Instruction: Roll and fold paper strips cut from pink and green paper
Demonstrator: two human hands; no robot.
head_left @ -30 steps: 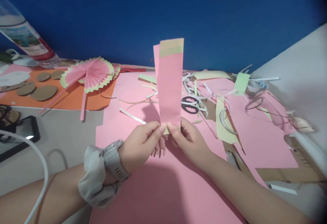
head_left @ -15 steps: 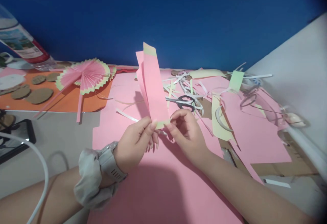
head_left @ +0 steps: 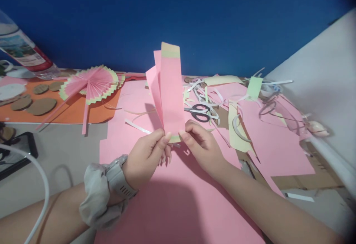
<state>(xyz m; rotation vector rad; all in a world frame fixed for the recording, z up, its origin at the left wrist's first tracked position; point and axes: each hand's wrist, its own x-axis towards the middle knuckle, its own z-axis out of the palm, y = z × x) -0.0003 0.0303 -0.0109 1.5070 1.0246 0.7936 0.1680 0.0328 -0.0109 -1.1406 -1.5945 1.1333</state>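
Between my hands stands a pleated strip of pink paper (head_left: pixel 171 95) with yellow-green bands at its top and bottom ends. Its folds fan apart toward the upper left. My left hand (head_left: pixel 147 149) pinches the lower left corner between thumb and fingers. The lower right corner is pinched by my right hand (head_left: pixel 204 147), its fingers curled behind the paper. Under both hands lies a large pink sheet (head_left: pixel 164 207). Just behind my right hand are scissors with black handles (head_left: pixel 201 113), partly covered by white paper strips.
At the left, a finished pleated paper fan (head_left: pixel 93 84) and cardboard discs (head_left: pixel 41 105) lie on an orange sheet (head_left: pixel 75 116). A bottle (head_left: pixel 27 51) leans there, with a phone (head_left: pixel 18 151) nearer me. Paper scraps (head_left: pixel 254 88) and earphones (head_left: pixel 317 128) clutter the right. A blue wall rises behind.
The pleated strip has turned to face me more squarely and stands more upright, with its folds spread wider at the left. Both hands keep their pinch at the bottom end.
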